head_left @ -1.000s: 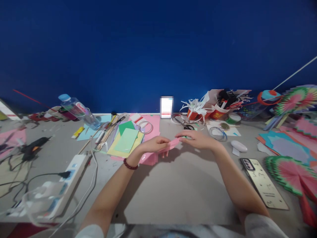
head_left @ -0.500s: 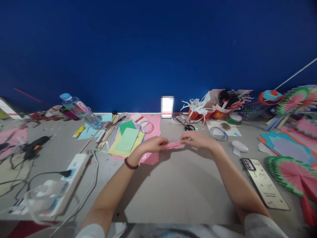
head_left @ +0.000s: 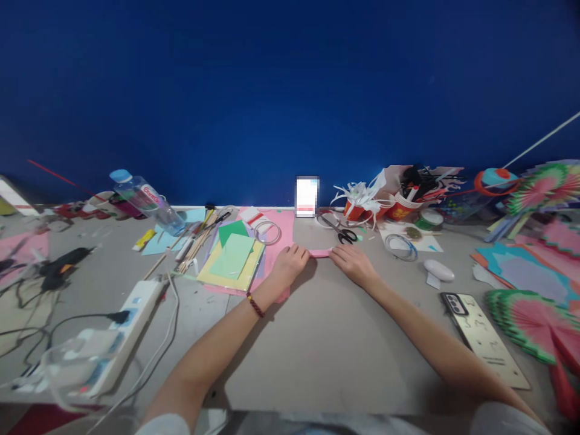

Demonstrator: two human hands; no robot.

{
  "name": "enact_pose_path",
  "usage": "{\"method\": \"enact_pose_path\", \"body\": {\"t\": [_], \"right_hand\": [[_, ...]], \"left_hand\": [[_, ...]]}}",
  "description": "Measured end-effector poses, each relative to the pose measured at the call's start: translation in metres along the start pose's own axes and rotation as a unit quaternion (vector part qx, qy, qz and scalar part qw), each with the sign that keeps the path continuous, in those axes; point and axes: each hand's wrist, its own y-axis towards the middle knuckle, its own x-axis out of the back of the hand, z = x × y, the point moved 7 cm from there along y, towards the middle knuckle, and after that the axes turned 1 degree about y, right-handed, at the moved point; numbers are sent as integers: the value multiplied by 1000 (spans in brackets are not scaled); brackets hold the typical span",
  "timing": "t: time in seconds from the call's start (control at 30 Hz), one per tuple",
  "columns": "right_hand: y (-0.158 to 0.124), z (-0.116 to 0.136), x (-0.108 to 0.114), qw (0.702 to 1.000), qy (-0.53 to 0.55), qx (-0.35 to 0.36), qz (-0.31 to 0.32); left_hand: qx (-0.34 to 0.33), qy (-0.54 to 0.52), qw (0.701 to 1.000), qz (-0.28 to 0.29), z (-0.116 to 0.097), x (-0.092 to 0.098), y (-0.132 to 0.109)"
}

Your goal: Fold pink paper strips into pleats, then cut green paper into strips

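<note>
A narrow folded strip of pink paper (head_left: 320, 254) stretches between my hands, low at the table surface. My left hand (head_left: 291, 264) has its fingers closed over the strip's left end, and a dark red bead bracelet circles that wrist. At the right end, my right hand (head_left: 352, 263) presses its fingers together on the paper. Both ends of the strip are hidden under my fingers. Just beyond my right hand lie black-handled scissors (head_left: 347, 236). Large pink paper sheets (head_left: 284, 226) lie beside and partly under my left hand.
Left stand a tilted water bottle (head_left: 151, 199) and a white power strip (head_left: 124, 338) with cables. Green and yellow paper (head_left: 232, 257) is stacked left of centre. A screen (head_left: 307, 196) leans at the back. Right are red cups (head_left: 403, 206), a phone (head_left: 487, 341) and pleated paper fans (head_left: 530, 320).
The pink strip has gone from slightly slanted and raised to level and low. My hands have turned from pinching it to lying over its ends, palms down.
</note>
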Motion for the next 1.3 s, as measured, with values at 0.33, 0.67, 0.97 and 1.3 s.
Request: {"method": "enact_pose_path", "body": {"t": [0.33,0.67,0.97,1.3], "right_hand": [[-11,-19,-7,993,73,-93,21],[0,-39,-7,967,182,-172,-36],[-5,-39,-14,977,164,-122,-55],[-6,-36,-18,989,110,-91,-40]], "left_hand": [[26,-40,999,-24,13,-4,-6],[63,-116,988,-79,33,2,-1],[26,-123,985,-118,35,3,-3],[18,-11,1000,-19,23,-4,-3]]}}
